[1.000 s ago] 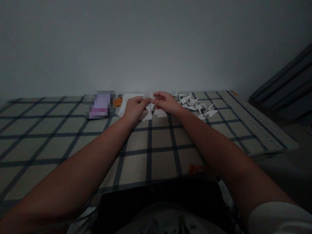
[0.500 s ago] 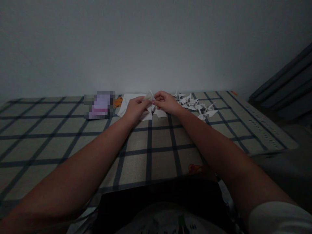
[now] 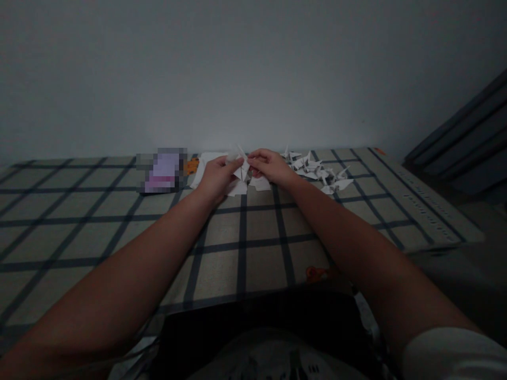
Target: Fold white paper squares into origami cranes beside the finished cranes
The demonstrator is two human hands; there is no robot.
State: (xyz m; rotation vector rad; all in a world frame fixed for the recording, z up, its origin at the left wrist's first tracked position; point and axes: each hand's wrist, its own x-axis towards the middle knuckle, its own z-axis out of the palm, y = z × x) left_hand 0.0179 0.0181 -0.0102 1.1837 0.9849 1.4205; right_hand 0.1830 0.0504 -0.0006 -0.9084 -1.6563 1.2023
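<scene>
Between my two hands is a white paper crane [image 3: 243,170], partly folded, with a thin point sticking up. My left hand [image 3: 217,177] pinches its left side between thumb and fingers. The thumb and fingertips of my right hand [image 3: 270,164] are closed on its right edge. White paper sheets [image 3: 236,189] lie on the cloth just beneath, partly covered by my hands. Right of my right hand sits a pile of folded paper cranes [image 3: 311,168].
A checked tablecloth [image 3: 222,227] covers the table, which stands against a grey wall [image 3: 253,74]. On the left lies a phone with a lilac screen [image 3: 164,171], partly pixelated. An orange patch [image 3: 192,166] shows beside it.
The paper crane has turned in my fingers, and its upright point now leans to the left. My left hand has shifted slightly left. The pile and the phone have stayed put.
</scene>
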